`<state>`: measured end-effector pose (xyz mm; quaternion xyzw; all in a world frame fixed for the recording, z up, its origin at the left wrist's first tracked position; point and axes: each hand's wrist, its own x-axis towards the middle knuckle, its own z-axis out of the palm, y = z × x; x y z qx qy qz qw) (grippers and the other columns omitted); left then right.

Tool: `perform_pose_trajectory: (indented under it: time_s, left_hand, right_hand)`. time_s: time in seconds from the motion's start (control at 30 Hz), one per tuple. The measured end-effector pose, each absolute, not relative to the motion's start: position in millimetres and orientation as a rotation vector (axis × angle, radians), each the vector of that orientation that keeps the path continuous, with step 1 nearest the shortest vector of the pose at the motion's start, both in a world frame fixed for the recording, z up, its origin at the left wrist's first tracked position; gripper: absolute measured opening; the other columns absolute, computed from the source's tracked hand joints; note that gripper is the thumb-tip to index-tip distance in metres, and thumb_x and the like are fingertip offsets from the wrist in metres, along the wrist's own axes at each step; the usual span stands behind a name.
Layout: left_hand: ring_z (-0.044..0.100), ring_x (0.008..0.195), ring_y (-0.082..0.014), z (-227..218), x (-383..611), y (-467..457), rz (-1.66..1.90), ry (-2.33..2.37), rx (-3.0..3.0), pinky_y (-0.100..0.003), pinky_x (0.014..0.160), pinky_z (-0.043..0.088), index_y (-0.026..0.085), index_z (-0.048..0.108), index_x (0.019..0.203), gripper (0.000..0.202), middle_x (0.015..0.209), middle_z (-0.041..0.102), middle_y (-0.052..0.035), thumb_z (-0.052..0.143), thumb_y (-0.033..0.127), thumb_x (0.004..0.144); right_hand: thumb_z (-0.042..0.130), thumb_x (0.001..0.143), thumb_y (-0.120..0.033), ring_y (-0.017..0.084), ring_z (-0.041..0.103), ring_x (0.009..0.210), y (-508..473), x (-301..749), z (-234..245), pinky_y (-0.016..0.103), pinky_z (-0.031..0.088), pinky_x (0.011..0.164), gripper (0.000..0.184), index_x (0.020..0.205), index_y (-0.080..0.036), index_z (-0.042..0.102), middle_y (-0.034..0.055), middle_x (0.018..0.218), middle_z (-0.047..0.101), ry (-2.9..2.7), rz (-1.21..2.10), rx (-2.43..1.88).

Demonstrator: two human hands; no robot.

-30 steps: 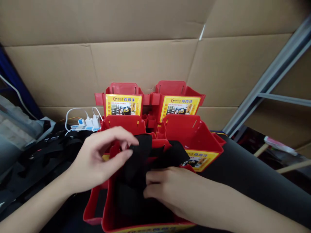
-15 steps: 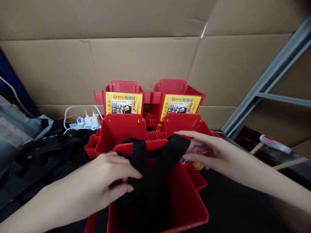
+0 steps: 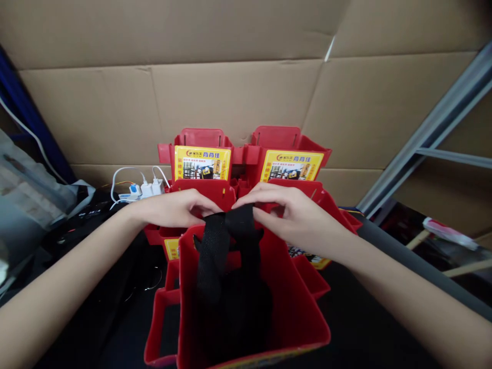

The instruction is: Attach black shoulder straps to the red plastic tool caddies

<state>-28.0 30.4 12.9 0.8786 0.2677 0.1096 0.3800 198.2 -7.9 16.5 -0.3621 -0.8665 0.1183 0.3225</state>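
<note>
While both hands meet at the far rim of the front red bin, a black strap runs from inside that bin up to the same rim, its upper part folded in two bands side by side. Right hand, just beyond the rim, has thumb and forefinger together on the strap's top fold. Left hand, at the rim's left part, has fingertips against the strap's edge; whether they pinch it, cannot tell. Progress, as judged: strap is in place in the bin and brought up to the rim; the top fold is in hand, so this bin looks unfinished. Any threading or fastening is hidden. Behind the front bin, two rear red bins with yellow labels show slotted back panels, no strap visible on them.
</note>
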Motion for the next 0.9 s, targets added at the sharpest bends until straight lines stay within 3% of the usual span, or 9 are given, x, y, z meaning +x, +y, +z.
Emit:
perform_pose_trajectory:
  time_s: [0.17,0.3,0.4,0.5,0.53,0.67,0.9]
  left_hand:
    - [0.064,0.075,-0.0132,12,-22,45,0.189,0.578,2.16,-0.023,0.068,0.05,0.016,0.068,0.086,0.017,0.083,0.07,-0.0028,0.056,0.01,0.076]
    - [0.062,0.064,-0.0103,11,-23,44,0.439,0.725,2.2,-0.021,0.061,0.049,0.013,0.066,0.069,0.002,0.07,0.069,-0.0021,0.064,0.012,0.069]
    - [0.058,0.058,-0.009,9,-16,36,0.716,0.874,2.229,-0.02,0.056,0.046,0.012,0.06,0.061,0.013,0.061,0.063,0.0003,0.067,0.019,0.068]
    - [0.053,0.055,-0.0081,10,-11,28,0.887,1.045,2.348,-0.019,0.052,0.042,0.013,0.059,0.065,0.008,0.059,0.059,0.0023,0.063,0.018,0.07]
    - [0.054,0.06,-0.0087,12,-11,25,0.851,1.041,2.407,-0.02,0.055,0.043,0.014,0.06,0.071,0.002,0.065,0.061,0.0016,0.059,0.014,0.072]
    - [0.058,0.086,-0.0118,31,-24,22,0.465,0.747,2.588,-0.023,0.077,0.045,0.017,0.063,0.088,0.031,0.094,0.066,-0.0013,0.045,-0.001,0.071]
    - [0.059,0.075,-0.0142,54,-44,29,0.079,0.607,2.502,-0.024,0.069,0.046,0.017,0.064,0.08,0.024,0.087,0.068,-0.0033,0.053,0.002,0.065]
  right_hand:
    - [0.047,0.076,-0.006,0.012,0.058,0.079,-9,207,15,0.026,0.047,0.072,0.029,0.089,-0.023,0.067,-0.002,0.092,0.066,-2.292,0.331,-1.034]
    - [0.047,0.075,-0.004,0.013,0.059,0.082,-6,216,17,0.025,0.047,0.072,0.029,0.085,-0.022,0.068,-0.0011,0.09,0.067,-2.237,0.27,-1.019]
    - [0.047,0.075,-0.007,0.013,0.06,0.082,-3,216,18,0.026,0.046,0.075,0.027,0.083,-0.022,0.068,-0.001,0.088,0.068,-2.209,0.193,-1.016]
    - [0.05,0.075,-0.015,0.012,0.058,0.066,1,212,16,0.025,0.045,0.062,0.024,0.089,-0.022,0.068,-0.0004,0.081,0.068,-2.222,0.199,-1.171]
    - [0.05,0.075,-0.017,0.012,0.057,0.061,3,211,15,0.024,0.044,0.057,0.024,0.09,-0.022,0.068,-0.0005,0.078,0.068,-2.24,0.225,-1.235]
    - [0.046,0.076,-0.019,0.014,0.06,0.07,10,213,15,0.024,0.046,0.062,0.026,0.089,-0.021,0.069,-0.0007,0.079,0.069,-2.355,0.444,-1.295]
    - [0.045,0.076,-0.013,0.016,0.062,0.083,12,216,18,0.027,0.049,0.076,0.03,0.091,-0.022,0.07,-0.0022,0.087,0.07,-2.42,0.586,-1.109]
